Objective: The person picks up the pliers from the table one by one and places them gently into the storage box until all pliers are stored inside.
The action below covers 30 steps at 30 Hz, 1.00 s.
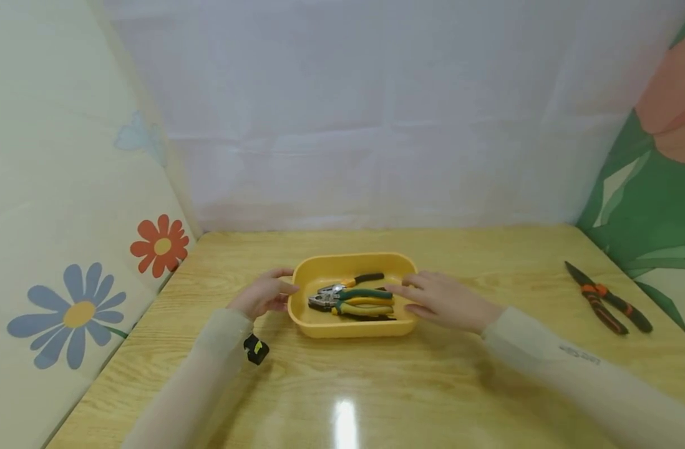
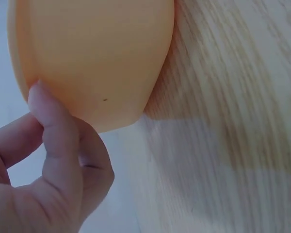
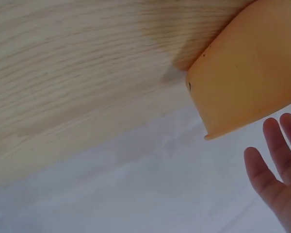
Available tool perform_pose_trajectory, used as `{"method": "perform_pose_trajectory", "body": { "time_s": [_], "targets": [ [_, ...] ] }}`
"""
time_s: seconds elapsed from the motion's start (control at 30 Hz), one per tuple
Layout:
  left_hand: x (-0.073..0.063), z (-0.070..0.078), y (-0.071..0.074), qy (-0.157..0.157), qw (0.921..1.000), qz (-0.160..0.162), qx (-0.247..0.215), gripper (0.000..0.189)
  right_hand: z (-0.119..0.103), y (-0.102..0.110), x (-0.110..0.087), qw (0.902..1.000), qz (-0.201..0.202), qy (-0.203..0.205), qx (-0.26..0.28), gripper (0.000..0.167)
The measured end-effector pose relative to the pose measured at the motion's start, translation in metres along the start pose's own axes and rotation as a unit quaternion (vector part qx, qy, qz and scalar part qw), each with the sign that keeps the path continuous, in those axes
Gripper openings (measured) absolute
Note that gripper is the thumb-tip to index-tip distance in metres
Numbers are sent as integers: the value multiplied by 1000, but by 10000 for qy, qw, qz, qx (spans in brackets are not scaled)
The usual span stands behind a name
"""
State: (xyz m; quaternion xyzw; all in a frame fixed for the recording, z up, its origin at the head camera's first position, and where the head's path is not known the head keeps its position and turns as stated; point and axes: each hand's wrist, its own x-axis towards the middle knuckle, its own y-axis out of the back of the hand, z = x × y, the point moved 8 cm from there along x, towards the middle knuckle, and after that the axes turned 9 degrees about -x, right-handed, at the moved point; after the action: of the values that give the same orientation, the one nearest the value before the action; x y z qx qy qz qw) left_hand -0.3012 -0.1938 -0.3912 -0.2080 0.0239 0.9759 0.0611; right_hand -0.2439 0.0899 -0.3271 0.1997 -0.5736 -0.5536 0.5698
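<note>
A yellow plastic basin (image 1: 354,330) stands on the wooden table in front of me. Inside lie several pliers, among them one with green and yellow handles (image 1: 367,293) and another whose handle end is black (image 1: 370,276). My left hand (image 1: 266,293) grips the basin's left end, with bent fingers (image 2: 58,131) at the rim and against the outer wall in the left wrist view. At the opposite end, my right hand (image 1: 446,299) reaches over the rim with its fingers extended and spread. The right wrist view shows those fingers (image 3: 276,145) close to the rim, holding nothing.
Pliers with black and orange handles (image 1: 606,299) lie on the table (image 1: 376,380) at the right. A small black object (image 1: 256,349) sits by my left sleeve. A pale cloth (image 1: 376,125) hangs behind the table, with flower-patterned panels (image 1: 78,218) at the sides.
</note>
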Motion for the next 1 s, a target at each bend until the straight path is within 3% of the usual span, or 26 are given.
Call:
{"method": "perform_pose_trajectory", "body": {
  "time_s": [0.1,0.47,0.8,1.0],
  "targets": [
    [2,1,2,-51,9999,56,-83,56,1,1,-3,10000,73,-7,-30,41],
    [3,-1,1,28,9999,63,76,52,10,2,-25,9984,-61,-535,-140,57],
    [4,-5,1,61,9998,136,109,50,21,7,-43,9888,-655,-1338,-122,53],
    [5,-4,0,93,9998,115,165,49,22,9,-52,9837,-906,-1547,-158,57]
  ]
}}
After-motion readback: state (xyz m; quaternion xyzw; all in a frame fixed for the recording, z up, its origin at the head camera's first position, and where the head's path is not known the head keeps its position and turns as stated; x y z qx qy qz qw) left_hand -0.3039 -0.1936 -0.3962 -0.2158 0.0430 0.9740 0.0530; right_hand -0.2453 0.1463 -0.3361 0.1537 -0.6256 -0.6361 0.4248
